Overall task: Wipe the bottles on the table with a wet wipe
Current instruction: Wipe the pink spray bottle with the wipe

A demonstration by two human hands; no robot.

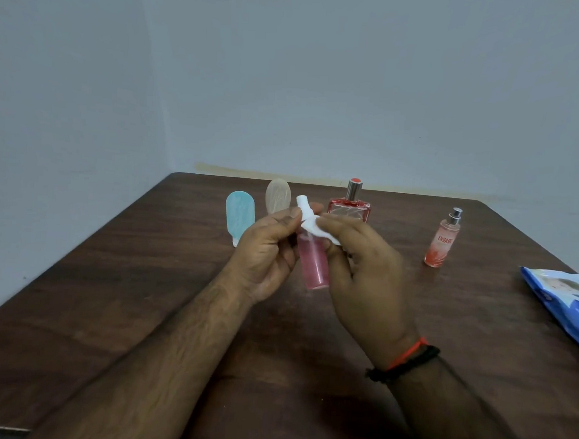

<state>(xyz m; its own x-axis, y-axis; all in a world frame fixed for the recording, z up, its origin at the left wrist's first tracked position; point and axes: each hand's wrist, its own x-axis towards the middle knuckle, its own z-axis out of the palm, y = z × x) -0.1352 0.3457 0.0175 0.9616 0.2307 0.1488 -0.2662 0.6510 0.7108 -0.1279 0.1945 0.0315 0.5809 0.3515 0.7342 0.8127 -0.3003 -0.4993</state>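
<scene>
Bare dark wooden table [115,295] spreads wide on the near side of both forearms. Above its middle, the left hand [267,251] grips a pink spray bottle [311,262] with a white nozzle, held nearly upright; the right hand [362,264] pinches a white wet wipe [315,226] against its neck. Fingers hide the bottle's shoulder. The blue wipe pack [561,301] is cut off at the right edge.

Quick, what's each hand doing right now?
Left hand: grips the pink spray bottle near its top.
Right hand: pinches the wipe against the bottle.
</scene>
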